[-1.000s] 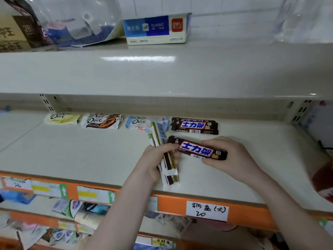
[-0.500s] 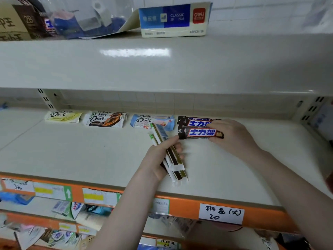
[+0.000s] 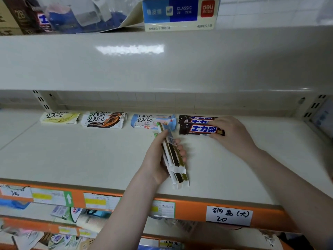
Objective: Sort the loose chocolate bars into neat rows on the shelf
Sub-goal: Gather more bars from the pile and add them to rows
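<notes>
Along the cream shelf's (image 3: pixel 90 159) back edge lie three Dove chocolate packets (image 3: pixel 103 120) and two brown bars (image 3: pixel 201 129); right hand (image 3: pixel 232 134) pinches the nearer, left hand (image 3: pixel 158 159) grips two white-and-gold bars (image 3: pixel 173 156).

One head-worn wide-angle view — forward and down, close over the shelf (image 3: pixel 75 159) — no second view.

The right hand (image 3: pixel 232 136) hides the rear brown bar's (image 3: pixel 196 119) right end.
</notes>
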`<state>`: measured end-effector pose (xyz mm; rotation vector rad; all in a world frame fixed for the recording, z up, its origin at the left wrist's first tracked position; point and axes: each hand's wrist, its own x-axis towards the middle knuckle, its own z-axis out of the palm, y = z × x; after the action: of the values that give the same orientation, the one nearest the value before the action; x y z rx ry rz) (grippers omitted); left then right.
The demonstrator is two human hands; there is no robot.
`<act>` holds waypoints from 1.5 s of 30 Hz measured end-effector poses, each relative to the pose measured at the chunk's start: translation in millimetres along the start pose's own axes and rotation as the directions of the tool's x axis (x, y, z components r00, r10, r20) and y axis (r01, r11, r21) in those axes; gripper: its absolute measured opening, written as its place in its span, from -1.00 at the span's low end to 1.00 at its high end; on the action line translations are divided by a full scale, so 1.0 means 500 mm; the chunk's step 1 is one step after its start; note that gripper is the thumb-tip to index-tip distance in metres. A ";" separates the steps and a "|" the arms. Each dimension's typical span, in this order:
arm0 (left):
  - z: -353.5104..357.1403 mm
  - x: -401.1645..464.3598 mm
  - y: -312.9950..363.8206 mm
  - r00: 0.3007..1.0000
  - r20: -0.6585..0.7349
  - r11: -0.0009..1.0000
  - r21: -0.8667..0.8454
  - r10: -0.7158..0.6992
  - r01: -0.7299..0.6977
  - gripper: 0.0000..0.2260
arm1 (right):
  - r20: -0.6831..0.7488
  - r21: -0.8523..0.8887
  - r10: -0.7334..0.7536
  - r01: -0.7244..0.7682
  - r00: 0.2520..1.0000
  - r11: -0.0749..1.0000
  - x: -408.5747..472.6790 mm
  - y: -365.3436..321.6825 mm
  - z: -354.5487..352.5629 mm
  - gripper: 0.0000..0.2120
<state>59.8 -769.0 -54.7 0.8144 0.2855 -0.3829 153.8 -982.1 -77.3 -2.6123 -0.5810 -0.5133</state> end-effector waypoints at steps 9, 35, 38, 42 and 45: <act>0.005 -0.003 0.005 0.999 0.034 0.986 0.164 -0.003 -0.003 -0.63 | -0.055 0.105 0.064 -0.058 0.996 0.993 -0.011 -0.035 -0.039 -0.73; 0.087 -0.016 -0.005 0.991 0.131 0.763 0.641 0.001 -0.085 -0.85 | 0.239 0.850 0.314 -0.354 0.919 0.390 -0.083 -0.113 -0.138 -0.77; 0.088 -0.017 -0.007 0.993 0.111 0.750 0.654 0.029 -0.095 -0.84 | 0.211 0.864 0.329 -0.333 0.920 0.377 -0.090 -0.106 -0.140 -0.78; 0.096 -0.017 -0.019 0.995 0.080 0.755 0.648 0.065 -0.101 -0.82 | 0.126 0.846 0.362 -0.291 0.924 0.446 -0.097 -0.100 -0.140 -0.76; 0.105 -0.010 -0.031 0.991 0.006 0.801 0.589 0.132 -0.110 -0.83 | 0.111 0.820 0.386 -0.304 0.916 0.484 -0.104 -0.095 -0.138 -0.82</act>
<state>53.8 -817.0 -28.5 1.4506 0.1415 -0.3384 69.8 -990.9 -26.6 -1.6827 -0.1548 -0.1383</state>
